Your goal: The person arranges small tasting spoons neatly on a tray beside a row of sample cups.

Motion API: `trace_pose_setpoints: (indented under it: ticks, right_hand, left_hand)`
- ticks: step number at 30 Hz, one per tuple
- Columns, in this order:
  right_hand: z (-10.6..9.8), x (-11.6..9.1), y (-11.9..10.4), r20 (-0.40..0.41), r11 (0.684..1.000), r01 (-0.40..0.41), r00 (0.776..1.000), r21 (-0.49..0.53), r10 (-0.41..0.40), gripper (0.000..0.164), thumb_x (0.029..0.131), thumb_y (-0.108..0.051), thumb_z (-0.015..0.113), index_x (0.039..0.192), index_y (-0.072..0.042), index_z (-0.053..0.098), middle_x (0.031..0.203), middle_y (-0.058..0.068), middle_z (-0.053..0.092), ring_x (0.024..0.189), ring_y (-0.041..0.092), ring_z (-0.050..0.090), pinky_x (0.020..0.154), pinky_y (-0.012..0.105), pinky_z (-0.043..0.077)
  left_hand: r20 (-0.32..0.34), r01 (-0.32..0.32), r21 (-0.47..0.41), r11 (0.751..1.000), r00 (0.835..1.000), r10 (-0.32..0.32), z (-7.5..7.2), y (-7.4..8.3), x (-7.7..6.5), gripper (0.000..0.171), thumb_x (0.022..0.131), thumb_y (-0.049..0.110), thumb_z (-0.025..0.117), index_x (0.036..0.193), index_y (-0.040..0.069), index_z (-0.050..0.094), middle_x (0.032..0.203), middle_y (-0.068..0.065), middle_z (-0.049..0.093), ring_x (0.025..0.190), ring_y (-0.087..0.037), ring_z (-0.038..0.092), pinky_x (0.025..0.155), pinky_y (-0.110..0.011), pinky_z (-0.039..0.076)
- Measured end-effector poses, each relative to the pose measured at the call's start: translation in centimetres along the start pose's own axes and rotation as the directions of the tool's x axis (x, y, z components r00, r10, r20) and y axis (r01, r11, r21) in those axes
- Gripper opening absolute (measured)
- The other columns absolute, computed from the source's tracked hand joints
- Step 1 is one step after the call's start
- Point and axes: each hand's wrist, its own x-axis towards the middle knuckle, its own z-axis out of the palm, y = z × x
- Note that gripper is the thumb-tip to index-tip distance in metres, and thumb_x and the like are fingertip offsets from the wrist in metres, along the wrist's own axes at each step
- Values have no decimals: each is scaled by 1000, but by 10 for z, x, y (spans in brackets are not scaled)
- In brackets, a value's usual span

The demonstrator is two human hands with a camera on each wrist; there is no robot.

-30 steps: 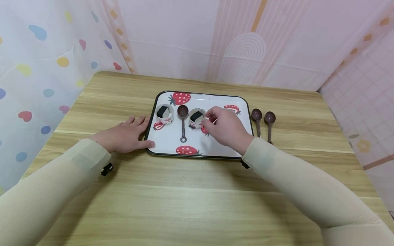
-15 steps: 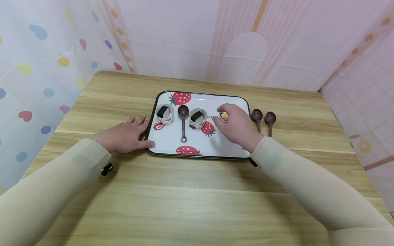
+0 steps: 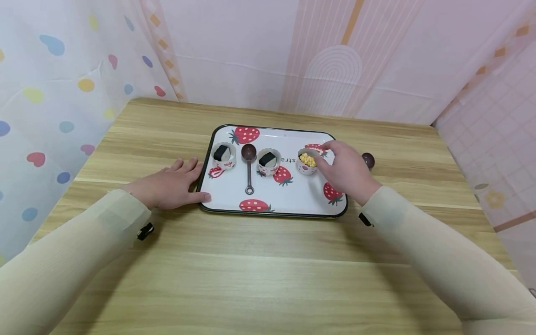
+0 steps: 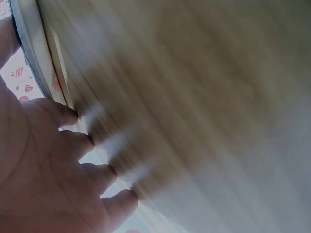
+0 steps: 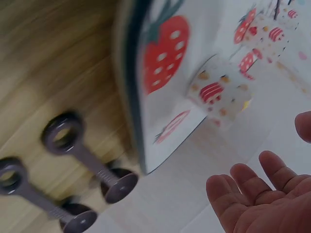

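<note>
From where I stand, the right hand (image 3: 349,172) is loosely open, a clear gap between thumb and fingers, with nothing in its hold. Just left of its thumb stands the paper cup of yellow pieces (image 3: 305,169), upright on the strawberry tray (image 3: 284,197). The right wrist view shows the fingers apart from the cup, so I'd clear its rim sideways and gently, since such a light-looking cup could tip if brushed. Further left of that hand are a cup with a black-and-white piece (image 3: 268,171), a brown spoon (image 3: 249,172) and another such cup (image 3: 226,164). The left hand (image 3: 171,186) lies spread, thumb over the tray's near rim, gripping nothing; letting it press lightly there should stop the tray sliding. On the table by the right hand lie two more spoons (image 5: 90,158); their slim handles would probably pinch better than the round bowls, and the sleeve ought to stay off them.
</note>
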Motion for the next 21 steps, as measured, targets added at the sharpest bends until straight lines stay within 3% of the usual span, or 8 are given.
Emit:
trace_pose_setpoints:
  ticks: [7,15,19,21]
  right_hand:
    - [-5,3,15,-12,1000,-14,1000,-24,13,55,107,-37,57,151,-3,52,134,21,65,109,34,64,108,54,50]
    - [-6,4,23,6,998,-30,1000,-47,31,57,106,-36,58,152,-2,51,156,20,52,142,38,51,122,58,40]
    - [-5,5,27,21,997,-38,999,-60,40,60,106,-35,59,154,-1,48,158,21,50,147,39,47,123,59,37]
    - [-5,5,30,30,997,-47,998,-60,48,61,106,-35,59,155,-1,47,153,21,54,141,40,51,121,59,40]
  left_hand:
    - [-16,-2,12,1000,1000,2,1,1,-2,112,96,78,51,167,0,16,172,-33,11,154,-65,9,123,-76,17]
    - [-18,-6,16,1000,1000,6,1,2,-2,111,96,78,50,168,0,15,172,-34,11,154,-65,10,125,-74,17]
    - [-20,-6,17,1000,1000,6,2,1,-1,112,96,78,50,168,0,14,172,-34,11,154,-65,10,124,-74,17]
    - [-21,-6,18,1000,1000,7,2,1,-1,113,96,79,50,168,0,14,172,-34,11,154,-65,10,124,-74,17]
